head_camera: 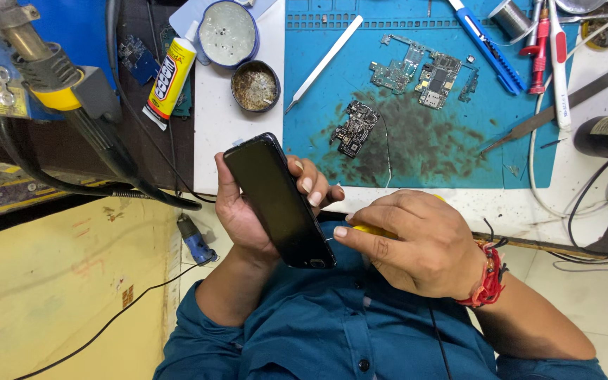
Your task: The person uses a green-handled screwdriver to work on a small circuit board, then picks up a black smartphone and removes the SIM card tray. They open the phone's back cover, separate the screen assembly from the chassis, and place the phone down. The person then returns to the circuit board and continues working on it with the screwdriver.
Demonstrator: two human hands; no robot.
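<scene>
My left hand (248, 211) grips a black smartphone (277, 199), screen up, held over my lap in front of the bench edge. My right hand (416, 243) holds a small yellow-handled tool (371, 229); its thin metal tip meets the phone's lower end near my left palm. A red thread band circles my right wrist. Both forearms wear a dark teal shirt.
A blue work mat (423, 151) carries several bare circuit boards (355, 127), a white spudger (325, 62) and a blue knife (485, 43). Two round tins (255, 86), a yellow glue tube (169, 79), cables, a red pen tool and a hot-air handle (58, 77) surround it.
</scene>
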